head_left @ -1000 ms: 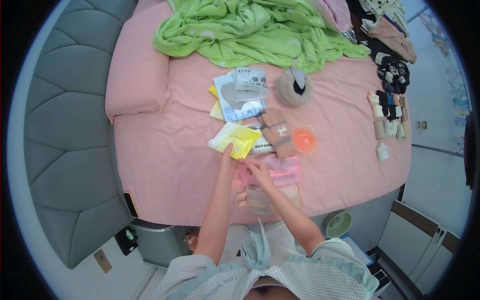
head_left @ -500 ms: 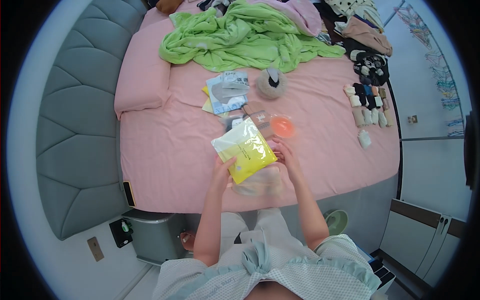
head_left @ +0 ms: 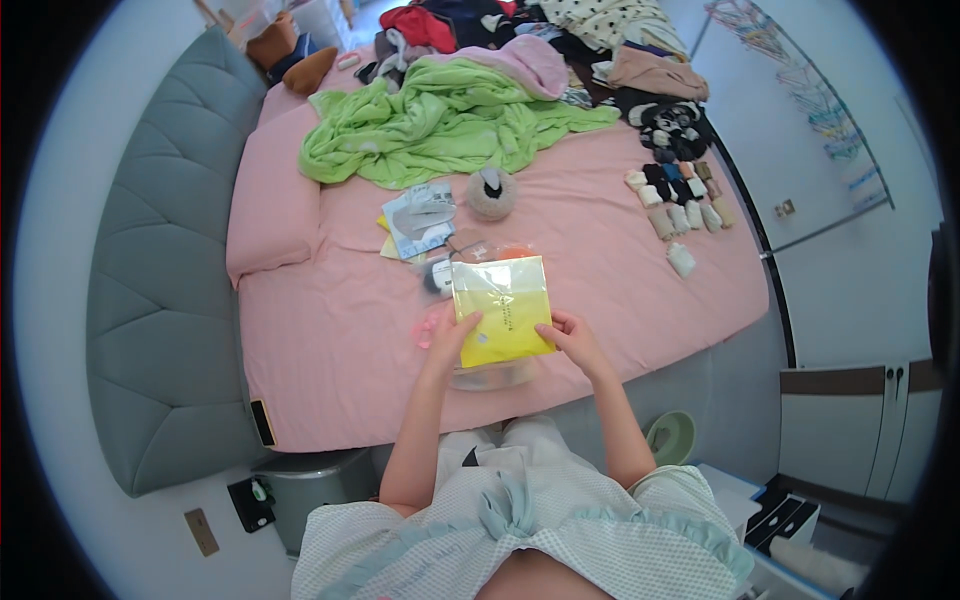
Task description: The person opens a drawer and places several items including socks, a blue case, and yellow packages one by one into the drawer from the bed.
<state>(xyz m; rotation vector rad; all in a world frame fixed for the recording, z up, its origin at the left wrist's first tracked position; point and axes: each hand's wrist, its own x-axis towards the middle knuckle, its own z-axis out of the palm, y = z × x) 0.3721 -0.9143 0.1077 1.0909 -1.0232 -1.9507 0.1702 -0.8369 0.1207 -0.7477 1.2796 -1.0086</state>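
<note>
Bed (head_left: 330, 370) takes up most of the view, 1 pink sheet doing duty as a sorting surface. 1 green blanket (head_left: 440, 120) sits bunched toward the far side, likely shoved clear. Rolled socks (head_left: 680, 200) line up in 2 rows near the right edge, maybe 10, hard to count. 1 yellow packet (head_left: 502, 310) is held flat above the near edge, face up, probably for a look. Left hand (head_left: 455, 335) and right hand (head_left: 568, 335) each have fingers pinching a lower corner.
</note>
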